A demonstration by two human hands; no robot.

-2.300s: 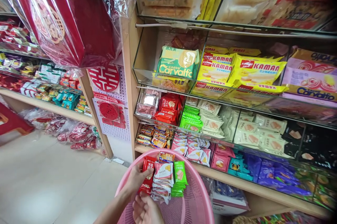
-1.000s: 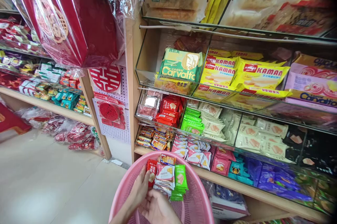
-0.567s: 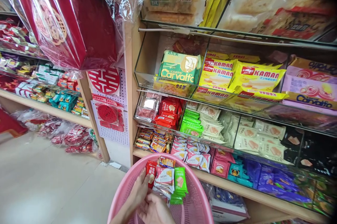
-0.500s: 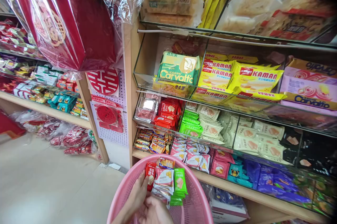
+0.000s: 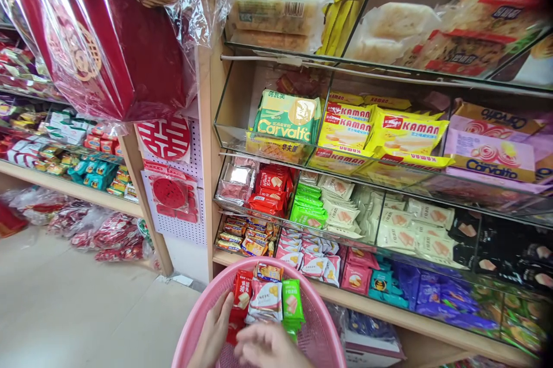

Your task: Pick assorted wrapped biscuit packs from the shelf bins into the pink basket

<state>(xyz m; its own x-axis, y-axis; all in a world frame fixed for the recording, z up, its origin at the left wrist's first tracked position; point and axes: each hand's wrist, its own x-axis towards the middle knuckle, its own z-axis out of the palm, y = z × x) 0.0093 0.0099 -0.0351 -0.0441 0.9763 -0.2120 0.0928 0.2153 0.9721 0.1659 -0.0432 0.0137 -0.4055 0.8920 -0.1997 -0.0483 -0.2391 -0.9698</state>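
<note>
Far left: red gift box (image 5: 108, 40), flat-sided, wrapped in crinkled clear film that glares. Its top and left edge are cut off. Below it, a wooden shelf (image 5: 64, 186) of small glossy packets, too small to read. Floor (image 5: 64, 310) pale, smooth, faintly shiny.

Left of middle: round red paper cutout (image 5: 164, 139) on a white pegboard panel (image 5: 196, 224), dotted with holes.

Near, bottom middle: pink plastic basket (image 5: 322, 330), round, fine mesh wall, smooth rim; its near half runs off frame.

Left hand (image 5: 213, 330) is inside the basket. Its fingers are stretched flat along the red packets (image 5: 242, 294) and its thumb is hidden. Cannot tell whether the grip is clamped or only resting.

The packets stand upright in a fan at the basket's far-left side: red, then white-and-pink packets (image 5: 265, 302), then green packets (image 5: 292, 302), with an orange packet (image 5: 268, 271) behind. All are small foil pillows with crimped ends, their lower ends hidden.

Right hand (image 5: 270, 348) is motion-blurred, knuckles up, over the lower ends of the fan. Grip cannot be told; the wrist is cut off.

Right: tilted glass-fronted bins (image 5: 224, 140) on wooden shelving. Green wafer pack (image 5: 287, 117), yellow wafer packs (image 5: 389, 132). The far-right dark packets (image 5: 510, 247) are dim behind reflections.
</note>
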